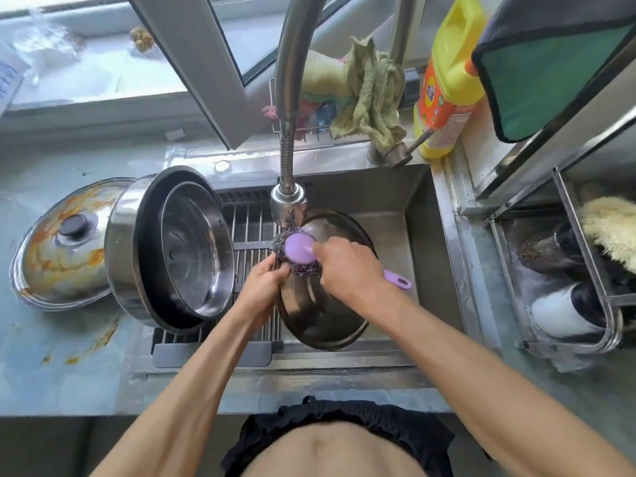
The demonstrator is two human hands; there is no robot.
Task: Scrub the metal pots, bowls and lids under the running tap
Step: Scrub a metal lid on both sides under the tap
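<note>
Lid (320, 304) is the piece being scrubbed: a round steel lid held tilted on edge over the sink (423, 228), directly below the tap head (288, 201). The left hand (263, 284) grips its left rim, fingers (275, 270) curled over the edge, so the disc spreads away to the right of those fingers and down toward the person. The right hand (347, 266) is closed round the purple-handled scrubber (299, 253); its steel-wool head sits just beyond the right fingertips, pressed on the lid's upper face under the spout, while the handle's long axis runs back under the palm and out to the lower right. Both hands are touching the lid's upper part, the lower half lying nearer the body and untouched by either. I judge the next strokes must travel down that way, from the fingers toward the near rim. Left of the left hand, nested pots (179, 249) lean on the drying rack (251, 228), and a stained lid (65, 242) rests on the tabletop (51, 366), apparently unwashed.
</note>
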